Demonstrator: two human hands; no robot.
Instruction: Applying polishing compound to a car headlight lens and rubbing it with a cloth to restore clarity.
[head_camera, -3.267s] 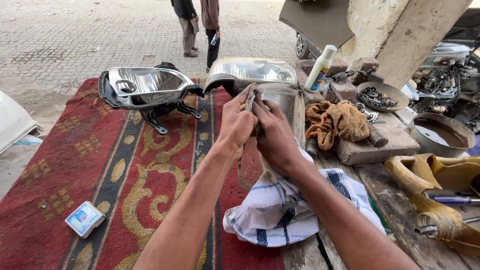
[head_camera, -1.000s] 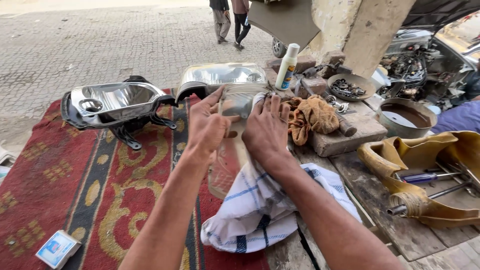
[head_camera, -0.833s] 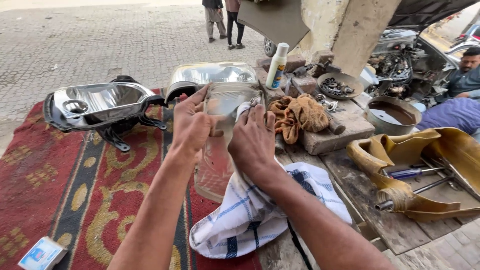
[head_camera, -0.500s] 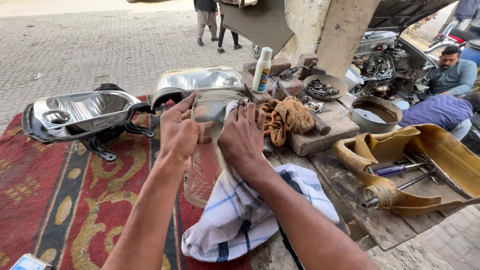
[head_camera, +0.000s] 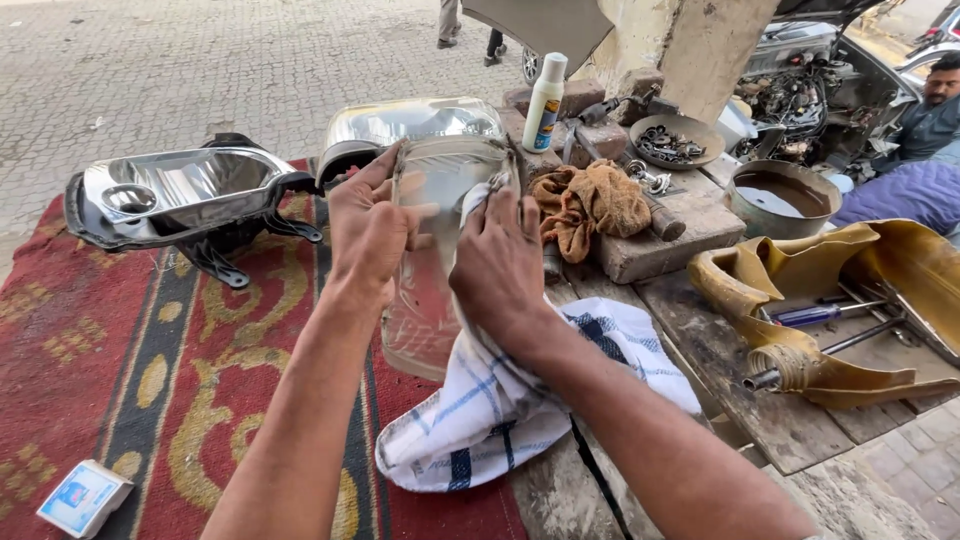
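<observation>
Clear headlight lens (head_camera: 435, 250) is now stood on edge on the red patterned rug (head_camera: 130, 340), pulled nearer than a second ago, when it was up by the chrome reflector housing (head_camera: 175, 190). Left hand (head_camera: 370, 225) is clamped on the lens's left edge, thumb over the face. Right hand (head_camera: 500, 265) is pressed flat on the lens with the white-and-blue checked cloth (head_camera: 500, 400) bunched under the palm; it has slid down from the top rim. Reads as wiping mid-pass, top part covered, lower part to go. Brown rag (head_camera: 590, 200) and white bottle (head_camera: 545, 100) sit untouched right of and behind the lens.
</observation>
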